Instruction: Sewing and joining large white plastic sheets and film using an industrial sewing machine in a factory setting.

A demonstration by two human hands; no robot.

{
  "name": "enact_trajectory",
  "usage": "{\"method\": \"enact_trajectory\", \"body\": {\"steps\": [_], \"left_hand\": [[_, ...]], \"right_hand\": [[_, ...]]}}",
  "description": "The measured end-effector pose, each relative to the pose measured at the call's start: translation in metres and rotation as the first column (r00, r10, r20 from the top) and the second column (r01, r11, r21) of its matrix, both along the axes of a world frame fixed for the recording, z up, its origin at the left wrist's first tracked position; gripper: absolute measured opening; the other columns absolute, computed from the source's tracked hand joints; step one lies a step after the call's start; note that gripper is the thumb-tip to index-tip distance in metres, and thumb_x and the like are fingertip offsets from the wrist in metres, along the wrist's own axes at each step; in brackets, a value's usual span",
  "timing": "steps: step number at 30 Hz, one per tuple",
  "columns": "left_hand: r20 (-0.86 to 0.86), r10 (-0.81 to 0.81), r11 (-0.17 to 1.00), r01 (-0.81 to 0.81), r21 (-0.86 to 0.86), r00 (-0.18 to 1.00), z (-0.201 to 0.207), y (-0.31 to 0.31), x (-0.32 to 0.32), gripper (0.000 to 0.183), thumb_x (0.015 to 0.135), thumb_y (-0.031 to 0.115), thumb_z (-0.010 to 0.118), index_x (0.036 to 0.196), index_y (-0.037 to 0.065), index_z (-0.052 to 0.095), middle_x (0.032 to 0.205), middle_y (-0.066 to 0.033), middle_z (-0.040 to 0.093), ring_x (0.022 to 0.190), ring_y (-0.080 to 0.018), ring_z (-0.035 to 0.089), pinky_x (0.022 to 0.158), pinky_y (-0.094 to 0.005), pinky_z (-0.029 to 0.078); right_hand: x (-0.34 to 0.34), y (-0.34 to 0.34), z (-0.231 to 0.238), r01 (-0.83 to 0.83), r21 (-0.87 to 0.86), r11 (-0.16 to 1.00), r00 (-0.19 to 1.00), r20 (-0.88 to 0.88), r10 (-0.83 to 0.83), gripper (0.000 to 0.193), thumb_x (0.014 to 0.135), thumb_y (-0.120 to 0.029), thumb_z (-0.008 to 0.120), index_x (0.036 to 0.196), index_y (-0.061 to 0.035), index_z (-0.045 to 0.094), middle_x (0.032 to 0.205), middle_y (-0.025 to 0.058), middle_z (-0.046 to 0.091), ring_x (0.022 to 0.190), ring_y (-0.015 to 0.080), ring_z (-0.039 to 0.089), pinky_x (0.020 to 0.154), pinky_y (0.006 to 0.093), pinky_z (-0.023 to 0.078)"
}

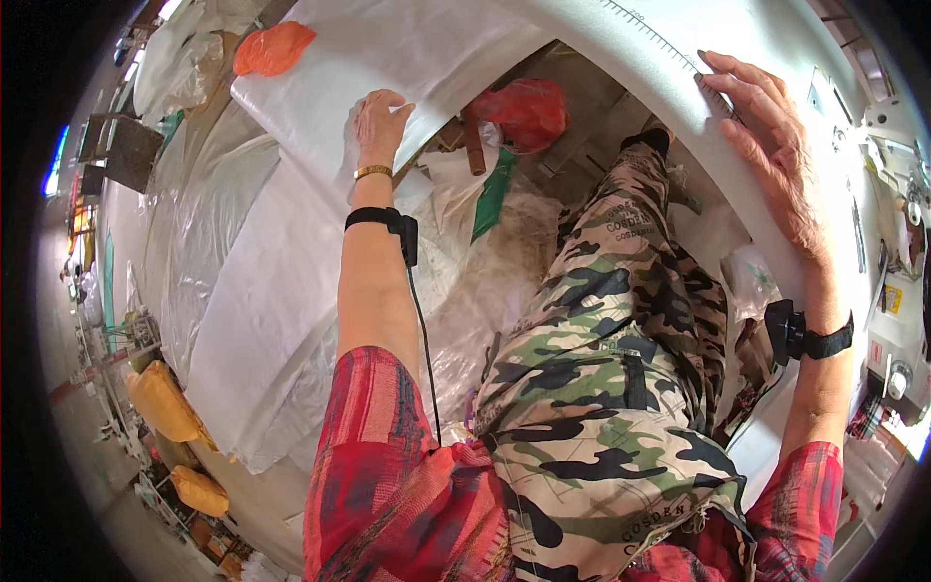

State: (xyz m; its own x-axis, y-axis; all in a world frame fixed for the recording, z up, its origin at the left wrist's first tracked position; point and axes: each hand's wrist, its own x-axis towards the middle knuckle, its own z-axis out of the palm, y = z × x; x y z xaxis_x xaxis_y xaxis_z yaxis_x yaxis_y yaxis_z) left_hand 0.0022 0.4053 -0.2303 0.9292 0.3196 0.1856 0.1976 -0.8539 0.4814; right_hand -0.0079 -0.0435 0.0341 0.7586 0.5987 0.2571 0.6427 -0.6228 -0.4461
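fingers on the left hand are loosely curled over a white sheet, and honestly i can't tell if they're pinching it or just resting there. the sheet's off to the left of the white bench, spread mostly flat, with a smaller orange bag sitting on its far corner.

right hand is over the bench itself, fingers spread and not gripping anything i can see, tips right by the ruler scale along the bench's near edge.

progress-wise, the sheet looks laid out already, so i'd call that bit done. can't make out a finished piece anywhere, so how much is left is hard to say; early on would be my guess.

further out: a red bag and a green strip lie lower down, left of the bench, near the camo trousers. way over left of the bench there's crumpled clear plastic, then some yellow bundles.
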Motion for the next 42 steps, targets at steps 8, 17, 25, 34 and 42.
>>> {"method": "enact_trajectory", "body": {"steps": [8, 17, 25, 34, 42], "left_hand": [[0.095, -0.171, 0.916, 0.123, 0.381, 0.981, -0.001, -0.014, 0.006, 0.014, 0.089, 0.019, 0.056, 0.088, 0.009, 0.065, 0.098, -0.0106, 0.065, 0.102, -0.0311, 0.059, 0.091, -0.0439, 0.045], [0.475, 0.419, 0.893, -0.445, -0.063, 0.773, 0.019, 0.062, 0.035, 0.02, 0.096, 0.016, 0.046, 0.094, 0.0, 0.059, 0.088, -0.0162, 0.065, 0.085, -0.0381, 0.063, 0.072, -0.0449, 0.049], [0.308, -0.311, 0.944, 0.329, -0.009, 0.899, 0.023, -0.064, -0.099, 0.015, 0.097, 0.007, 0.046, 0.102, -0.001, 0.057, 0.092, -0.0225, 0.061, 0.088, -0.0398, 0.059, 0.075, -0.0511, 0.045], [0.271, -0.375, 0.719, 0.463, -0.519, 0.886, 0.194, -0.207, -0.216, 0.007, 0.097, 0.008, 0.051, 0.096, 0.002, 0.056, 0.066, -0.0117, 0.056, 0.055, -0.0236, 0.056, 0.054, -0.0338, 0.044], [0.49, -0.11, 0.607, 0.449, -0.656, 0.865, 0.299, -0.16, -0.253, 0.007, 0.093, 0.008, 0.061, 0.094, 0.002, 0.057, 0.085, 0.0018, 0.054, 0.072, -0.0069, 0.047, 0.066, -0.0194, 0.036]], "right_hand": [[-0.003, 0.0, 0.008, 0.019, -0.068, 0.997, 1.0, 0.01, -0.019, 0.035, 0.095, -0.027, 0.057, 0.123, -0.0067, 0.062, 0.139, 0.0081, 0.053, 0.13, 0.0263, 0.046, 0.109, 0.0387, 0.039], [0.009, -0.007, -0.005, -0.037, -0.019, 0.999, 0.99, 0.135, 0.04, 0.033, 0.093, -0.024, 0.058, 0.12, -0.0074, 0.063, 0.133, 0.0071, 0.057, 0.126, 0.0274, 0.048, 0.108, 0.039, 0.039], [-0.005, 0.003, -0.012, 0.025, -0.129, 0.991, 0.957, 0.291, 0.014, 0.043, 0.085, -0.025, 0.07, 0.125, -0.0101, 0.059, 0.14, 0.0049, 0.053, 0.13, 0.0271, 0.046, 0.109, 0.0418, 0.038], [-0.09, 0.057, -0.082, -0.386, -0.126, 0.914, 0.892, 0.201, 0.405, 0.064, 0.069, -0.014, 0.077, 0.13, -0.0171, 0.056, 0.12, 0.0036, 0.061, 0.121, 0.0203, 0.053, 0.115, 0.0488, 0.029], [-0.08, 0.033, -0.111, -0.02, 0.137, 0.99, 0.988, 0.154, -0.001, 0.047, 0.076, -0.008, 0.076, 0.12, -0.0096, 0.059, 0.113, 0.0083, 0.06, 0.114, 0.0292, 0.053, 0.101, 0.0441, 0.043]]}}
